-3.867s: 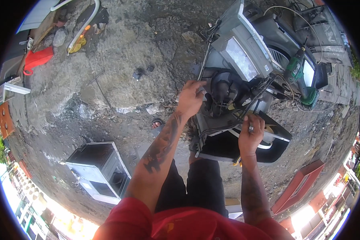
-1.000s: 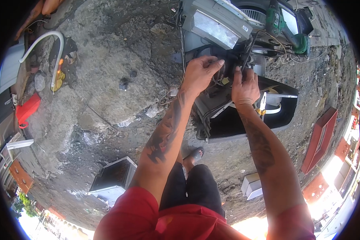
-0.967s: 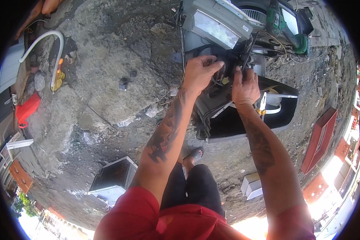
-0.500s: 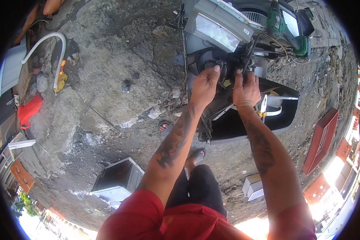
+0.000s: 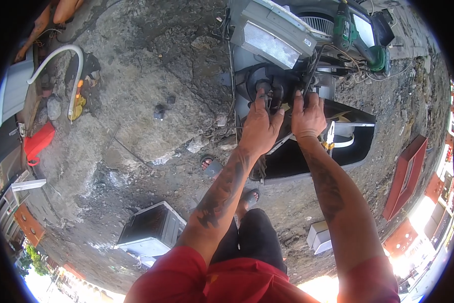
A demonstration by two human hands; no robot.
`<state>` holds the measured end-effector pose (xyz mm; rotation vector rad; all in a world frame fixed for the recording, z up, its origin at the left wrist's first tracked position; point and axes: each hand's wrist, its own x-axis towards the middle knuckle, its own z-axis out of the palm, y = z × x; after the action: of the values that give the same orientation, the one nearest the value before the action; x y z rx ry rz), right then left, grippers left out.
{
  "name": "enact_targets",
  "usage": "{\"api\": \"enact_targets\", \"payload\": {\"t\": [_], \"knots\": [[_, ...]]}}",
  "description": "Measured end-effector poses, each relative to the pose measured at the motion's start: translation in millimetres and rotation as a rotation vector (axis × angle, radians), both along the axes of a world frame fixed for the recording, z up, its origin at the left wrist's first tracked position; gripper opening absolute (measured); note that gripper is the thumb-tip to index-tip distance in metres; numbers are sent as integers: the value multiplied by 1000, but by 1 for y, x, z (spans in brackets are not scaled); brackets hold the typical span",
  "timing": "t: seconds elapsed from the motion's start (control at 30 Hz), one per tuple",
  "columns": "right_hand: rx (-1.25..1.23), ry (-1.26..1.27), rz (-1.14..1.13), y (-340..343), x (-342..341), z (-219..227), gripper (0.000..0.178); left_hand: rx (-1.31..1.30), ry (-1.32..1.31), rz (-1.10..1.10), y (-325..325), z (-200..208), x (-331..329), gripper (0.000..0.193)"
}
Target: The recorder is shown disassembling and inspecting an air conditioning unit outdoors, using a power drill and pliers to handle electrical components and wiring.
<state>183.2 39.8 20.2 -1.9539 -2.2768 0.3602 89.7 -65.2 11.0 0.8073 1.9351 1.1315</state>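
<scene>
A black round part sits in the opened dark housing in front of me. The fingers of my left hand are bent onto its near side, thumb on the right, and they seem to grip it. Just to the right, my right hand has its fingers bent over the housing beside a dark cable; what they pinch is hidden. Below both hands lies a black shell-shaped cover. Pliers with yellow-and-white handles rest on it, near a curved white hose.
A green cordless drill lies on the grey appliance parts beyond, beside a grey panel. Left are a white hose and a red object. Around me stand a dark box, a white box and a red frame.
My left hand has drawn slightly nearer and turned, its thumb moving to the right, so more of the black round part shows. My right hand has shifted only a little.
</scene>
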Motion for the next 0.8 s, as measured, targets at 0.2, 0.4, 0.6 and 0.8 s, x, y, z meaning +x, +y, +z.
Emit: {"api": "enact_targets", "payload": {"t": [0.2,0.4,0.6,0.8], "knots": [[-25,19,-10,-1,-4,2,39,125,-443,230,-3,-30,6,69],[-8,3,-12,1,1,1,39,185,-495,389,4,-1,-2,86],[15,11,-7,0,-1,-1,40,136,-466,254,4,-26,9,67],[26,6,-2,0,-1,0,38,256,-526,359,12,-28,14,51]]}}
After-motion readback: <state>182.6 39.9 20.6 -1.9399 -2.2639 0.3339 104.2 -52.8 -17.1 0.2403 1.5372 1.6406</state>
